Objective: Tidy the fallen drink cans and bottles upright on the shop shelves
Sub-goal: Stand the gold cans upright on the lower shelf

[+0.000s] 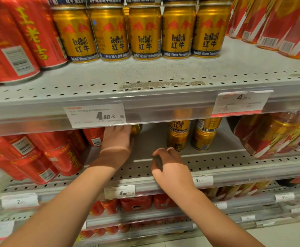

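My left hand [117,139] reaches deep into the middle shelf [217,163] and grips a gold can [136,128], mostly hidden behind my fingers and the price rail. My right hand [168,163] hovers over the shelf front with fingers loosely curled, holding nothing, just in front of stacked gold Red Bull cans [178,139] that stand upright. A second upright stack of gold cans [203,138] is beside them. On the top shelf [163,77] a row of gold Red Bull cans [144,32] stands upright.
Red herbal-tea cans [44,157] fill the left of the middle shelf, tall red cans [12,41] the upper left. Shrink-wrapped multipacks [274,134] sit at right. Price tags [95,115] hang on the rails. Lower shelves hold red packs [136,204].
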